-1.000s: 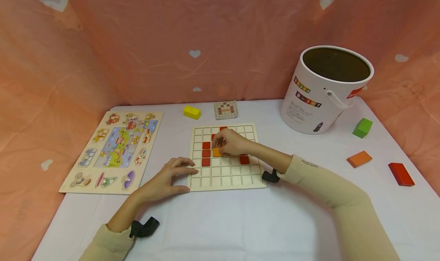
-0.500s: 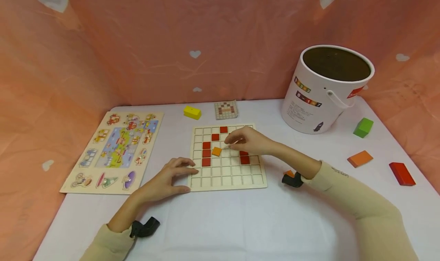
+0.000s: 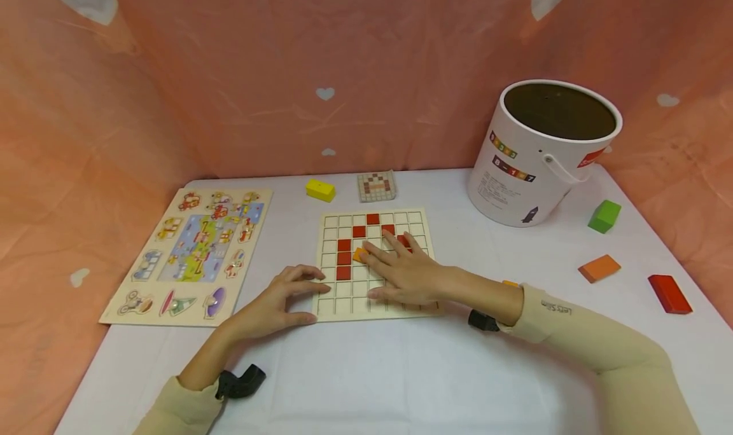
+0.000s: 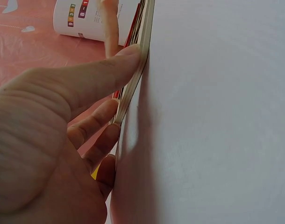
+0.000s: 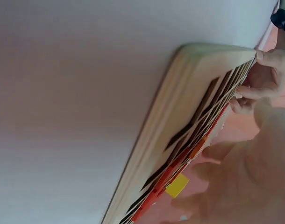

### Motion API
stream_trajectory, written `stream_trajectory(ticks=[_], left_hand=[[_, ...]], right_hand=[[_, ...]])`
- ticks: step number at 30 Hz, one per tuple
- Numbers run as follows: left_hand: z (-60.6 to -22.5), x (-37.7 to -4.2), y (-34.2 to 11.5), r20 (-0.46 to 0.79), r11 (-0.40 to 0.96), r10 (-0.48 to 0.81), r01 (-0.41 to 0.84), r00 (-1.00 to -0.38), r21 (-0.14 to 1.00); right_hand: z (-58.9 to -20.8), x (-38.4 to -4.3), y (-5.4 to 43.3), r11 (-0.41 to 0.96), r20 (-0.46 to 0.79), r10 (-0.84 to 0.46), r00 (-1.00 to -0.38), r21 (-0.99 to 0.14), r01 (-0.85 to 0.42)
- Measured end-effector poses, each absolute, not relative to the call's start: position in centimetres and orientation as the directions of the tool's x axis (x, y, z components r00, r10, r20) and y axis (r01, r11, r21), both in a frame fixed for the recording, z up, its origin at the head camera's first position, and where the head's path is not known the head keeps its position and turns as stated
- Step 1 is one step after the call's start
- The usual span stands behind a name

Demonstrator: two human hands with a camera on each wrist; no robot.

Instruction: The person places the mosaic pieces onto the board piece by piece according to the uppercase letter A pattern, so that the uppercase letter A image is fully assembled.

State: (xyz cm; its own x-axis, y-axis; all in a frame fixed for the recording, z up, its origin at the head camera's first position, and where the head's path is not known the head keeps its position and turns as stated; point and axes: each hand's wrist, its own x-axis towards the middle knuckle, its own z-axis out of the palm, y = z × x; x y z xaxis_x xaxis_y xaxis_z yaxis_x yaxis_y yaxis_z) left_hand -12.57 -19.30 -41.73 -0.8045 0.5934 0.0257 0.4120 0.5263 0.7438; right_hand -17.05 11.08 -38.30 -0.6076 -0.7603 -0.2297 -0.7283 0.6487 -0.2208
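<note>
A pale wooden grid board lies flat in the middle of the table, with several red tiles in its squares. One orange tile sits beside the red column. My right hand is spread over the board, fingers extended, with fingertips at the orange tile and the red tiles to its right; it partly hides both. Along the board's left edge rests my left hand, its thumb and fingertips touching the edge in the left wrist view. Below the right palm, the right wrist view shows the board side-on.
A picture puzzle board lies at left. Behind the grid are a yellow block and a small pattern card. A white bucket stands back right, near green, orange and red blocks.
My right hand let go of the orange tile, lifted away to the right, then came down with fingers spread over the board. My left hand has stayed at the board's edge.
</note>
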Motion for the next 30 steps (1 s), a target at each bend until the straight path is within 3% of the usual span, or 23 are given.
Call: stream_trajectory(ticks=[5,20,30], left_hand=[[-41.7,-12.6,-19.3,0.039,0.523,0.602,0.431,-0.797,0.736],[-41.7,-12.6,-19.4,0.034,0.525,0.597,0.423,-0.801,0.739],[-41.7,-12.6,-19.3,0.040,0.523,0.603,0.432,-0.797,0.734]], right_hand=[[-38.5,-17.4,10.8,0.634,-0.212,-0.773,-0.598,-0.214,-0.743],[-37.2,-19.7,10.8,0.534,-0.231,-0.840,-0.491,-0.192,-0.823],[-37.7,-17.8,10.3,0.566,-0.205,-0.822,-0.531,-0.189,-0.803]])
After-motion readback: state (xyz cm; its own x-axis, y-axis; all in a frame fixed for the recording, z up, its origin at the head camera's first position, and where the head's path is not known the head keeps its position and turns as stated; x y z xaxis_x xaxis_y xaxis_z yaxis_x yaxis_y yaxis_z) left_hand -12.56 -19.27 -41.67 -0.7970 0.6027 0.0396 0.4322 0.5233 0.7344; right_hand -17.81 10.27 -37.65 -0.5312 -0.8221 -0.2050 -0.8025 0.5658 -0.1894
